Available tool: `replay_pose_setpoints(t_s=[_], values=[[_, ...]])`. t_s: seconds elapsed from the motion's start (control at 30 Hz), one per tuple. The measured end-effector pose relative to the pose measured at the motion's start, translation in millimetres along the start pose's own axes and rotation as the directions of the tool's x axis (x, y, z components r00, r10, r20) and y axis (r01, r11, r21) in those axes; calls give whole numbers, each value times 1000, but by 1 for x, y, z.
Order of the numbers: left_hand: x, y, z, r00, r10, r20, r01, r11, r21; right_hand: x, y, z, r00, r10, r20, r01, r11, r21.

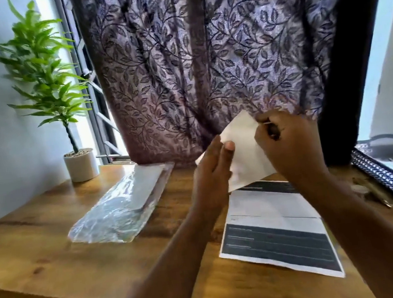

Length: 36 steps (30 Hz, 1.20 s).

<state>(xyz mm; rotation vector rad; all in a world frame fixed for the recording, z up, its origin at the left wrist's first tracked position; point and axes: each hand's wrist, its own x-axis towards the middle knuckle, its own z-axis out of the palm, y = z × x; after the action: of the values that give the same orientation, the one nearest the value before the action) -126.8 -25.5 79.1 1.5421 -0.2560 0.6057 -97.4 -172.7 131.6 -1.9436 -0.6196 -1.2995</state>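
Plant (43, 69) and plastic bag (120, 206) sit on the wooden table (41, 261), curtain (202, 58) behind. Above the printed sheet (277, 233), a plain white envelope (245, 157) is held up: left hand (210, 172) straight-fingered against it, right hand (289, 145) pinching its top.

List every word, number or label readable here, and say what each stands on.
The printed sheet on the table: lines of print in its dark and pale bands, all too blurred to read.
The white paper, held up: no print shows on the side in view.
The plastic pack: no readable label.
Nothing here can be quoted.
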Motion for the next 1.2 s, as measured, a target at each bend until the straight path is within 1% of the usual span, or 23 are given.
replay_pose_setpoints(t_s=[0.07,0.13,0.17,0.2,0.23,0.27,0.3,0.33,0.4,0.47,0.5,0.53,0.57,0.63,0.67,0.7,0.73,0.77,0.87,0.93,1.07,1.1,1.2], values=[[3,3,22,996,-50,76,63,984,-168,-9,6,0,998,-43,36,41,997,63],[8,2,37,994,-79,79,98,956,-277,-19,12,4,986,-91,141,70,987,143],[10,1,40,995,-93,41,101,941,-322,-24,15,8,972,-92,217,48,979,198],[13,-1,41,995,-99,-11,89,933,-349,-28,19,13,952,-69,298,-13,964,264],[16,-3,40,993,-90,-76,59,937,-344,-30,23,17,925,-34,379,-102,937,333],[19,-7,38,986,-80,-149,30,951,-308,-32,29,21,900,-6,436,-171,915,365],[21,-13,33,976,-82,-204,27,965,-262,-34,35,24,892,10,452,-192,913,359],[22,-17,28,967,-79,-242,29,979,-204,-36,42,25,907,21,421,-173,929,327],[23,-26,16,966,-35,-258,8,994,-105,-38,61,25,963,64,261,-128,964,234],[24,-32,6,970,0,-241,-11,999,-44,-43,88,27,978,160,137,-174,980,97],[25,-33,3,972,4,-235,-14,999,-41,-45,102,28,965,229,125,-233,972,22],[26,-35,0,976,5,-220,-16,999,-50,-48,114,30,935,321,149,-320,947,-31],[27,-38,-3,979,6,-204,-19,998,-65,-51,124,32,879,434,195,-437,899,-29],[31,-45,-7,985,8,-170,-18,998,-56,-55,136,35,733,618,284,-670,728,145],[33,-48,-10,988,4,-153,-10,999,-41,-57,144,38,684,668,294,-728,651,215],[36,-53,-11,991,-8,-133,3,999,-36,-57,148,38,655,697,291,-756,616,224],[39,-60,-14,992,-30,-120,26,999,-36,-58,154,38,635,718,285,-772,601,206],[41,-66,-16,993,-47,-109,43,998,-43,-60,160,37,633,724,274,-772,613,168],[47,-78,-19,991,-90,-94,83,993,-84,-60,177,32,620,744,247,-765,644,-18],[49,-80,-21,991,-99,-87,91,991,-94,-60,183,29,621,736,268,-751,657,-65],[52,-81,-26,994,-83,-75,80,996,-47,-60,179,24,656,697,291,-709,701,-82],[52,-81,-27,994,-79,-75,76,996,-43,-61,179,25,646,690,327,-716,696,-54],[52,-83,-29,993,-81,-90,79,997,-23,-61,180,23,572,697,434,-783,621,33]])
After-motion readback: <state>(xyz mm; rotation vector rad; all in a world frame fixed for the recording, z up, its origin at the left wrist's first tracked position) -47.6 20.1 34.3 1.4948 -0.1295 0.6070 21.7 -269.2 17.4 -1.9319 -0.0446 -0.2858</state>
